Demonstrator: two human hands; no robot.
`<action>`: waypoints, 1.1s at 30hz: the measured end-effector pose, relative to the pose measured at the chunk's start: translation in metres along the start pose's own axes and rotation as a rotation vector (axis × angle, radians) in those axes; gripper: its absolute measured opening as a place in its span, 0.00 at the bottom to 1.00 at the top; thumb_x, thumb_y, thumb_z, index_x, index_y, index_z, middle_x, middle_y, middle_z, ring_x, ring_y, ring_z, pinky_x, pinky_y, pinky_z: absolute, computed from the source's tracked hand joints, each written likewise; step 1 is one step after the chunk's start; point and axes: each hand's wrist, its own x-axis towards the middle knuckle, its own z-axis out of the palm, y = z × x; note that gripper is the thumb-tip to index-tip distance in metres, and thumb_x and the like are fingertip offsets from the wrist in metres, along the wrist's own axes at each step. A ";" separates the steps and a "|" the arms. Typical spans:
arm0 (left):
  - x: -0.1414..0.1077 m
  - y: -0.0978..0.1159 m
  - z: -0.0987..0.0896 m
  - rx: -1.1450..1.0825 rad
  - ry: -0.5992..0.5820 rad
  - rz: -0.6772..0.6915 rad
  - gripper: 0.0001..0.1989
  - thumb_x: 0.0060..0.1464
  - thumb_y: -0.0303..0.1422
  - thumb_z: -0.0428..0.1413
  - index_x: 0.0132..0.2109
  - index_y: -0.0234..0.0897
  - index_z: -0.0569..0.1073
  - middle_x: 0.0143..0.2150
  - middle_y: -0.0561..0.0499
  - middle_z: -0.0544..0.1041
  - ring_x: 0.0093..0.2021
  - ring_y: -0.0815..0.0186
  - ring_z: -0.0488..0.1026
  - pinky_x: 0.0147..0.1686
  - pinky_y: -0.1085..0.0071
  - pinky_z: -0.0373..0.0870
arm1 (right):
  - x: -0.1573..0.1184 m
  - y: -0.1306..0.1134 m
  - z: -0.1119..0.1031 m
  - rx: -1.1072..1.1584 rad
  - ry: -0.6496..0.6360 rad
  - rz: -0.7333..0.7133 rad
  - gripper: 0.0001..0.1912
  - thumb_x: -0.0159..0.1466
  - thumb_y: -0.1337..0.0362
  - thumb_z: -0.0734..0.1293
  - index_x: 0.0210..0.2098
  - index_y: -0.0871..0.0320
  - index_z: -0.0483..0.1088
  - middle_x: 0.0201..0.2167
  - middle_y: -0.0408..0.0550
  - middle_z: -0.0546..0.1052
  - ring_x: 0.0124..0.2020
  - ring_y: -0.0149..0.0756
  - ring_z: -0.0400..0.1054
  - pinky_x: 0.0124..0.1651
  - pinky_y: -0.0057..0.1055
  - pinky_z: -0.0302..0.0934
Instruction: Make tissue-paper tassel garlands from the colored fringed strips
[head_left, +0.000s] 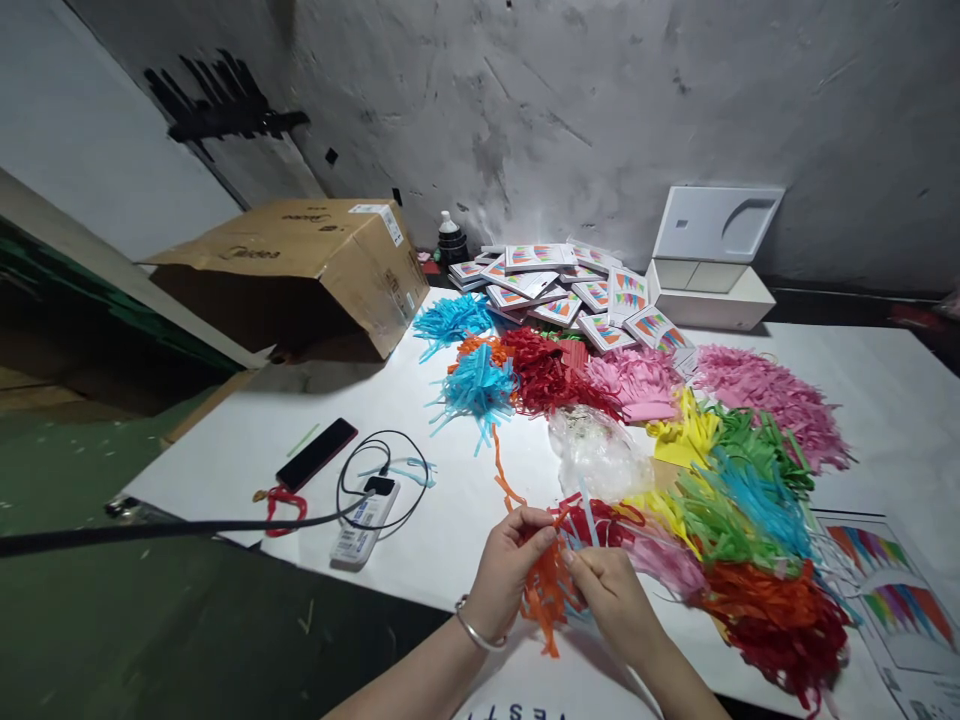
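Note:
My left hand (506,565), with a bracelet at the wrist, pinches the top of an orange paper tassel (546,590) close to the table's front edge. My right hand (611,595) is closed at the tassel's right side, its thumb and fingers pressed together on it. Fine detail between the fingertips is hidden. A pale blue strip (588,512) rises just behind my right hand. Red fringe (592,518) and pink fringe (667,560) lie beside that hand. An orange strip (504,475) trails on the table beyond my left hand.
A see-through plastic bag (600,455), dark red fringe (536,370) and blue fringe (474,385) lie ahead. Boxed packs (536,257) are piled by the wall. A cardboard box (352,265), phone (316,453) and cabled power bank (365,525) are left; a white box (709,305) stands back right.

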 end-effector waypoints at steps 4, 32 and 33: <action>0.000 -0.001 -0.002 0.106 -0.022 0.130 0.06 0.47 0.33 0.62 0.32 0.35 0.74 0.34 0.49 0.74 0.38 0.63 0.70 0.43 0.68 0.67 | 0.001 -0.003 -0.002 0.042 -0.026 0.080 0.27 0.66 0.52 0.54 0.14 0.57 0.56 0.12 0.39 0.60 0.17 0.27 0.52 0.23 0.26 0.44; 0.001 -0.014 -0.003 0.320 -0.179 0.191 0.12 0.53 0.37 0.56 0.25 0.36 0.72 0.27 0.51 0.71 0.31 0.66 0.67 0.34 0.72 0.62 | 0.004 0.037 0.002 -0.253 -0.039 -0.224 0.20 0.68 0.53 0.53 0.26 0.55 0.65 0.21 0.44 0.69 0.23 0.33 0.64 0.27 0.26 0.59; 0.002 -0.017 -0.003 0.316 -0.150 0.193 0.12 0.53 0.37 0.56 0.25 0.36 0.71 0.26 0.52 0.70 0.31 0.66 0.66 0.34 0.72 0.61 | 0.004 0.042 0.004 -0.263 -0.049 -0.237 0.20 0.68 0.53 0.54 0.26 0.55 0.66 0.21 0.45 0.70 0.23 0.33 0.65 0.27 0.26 0.60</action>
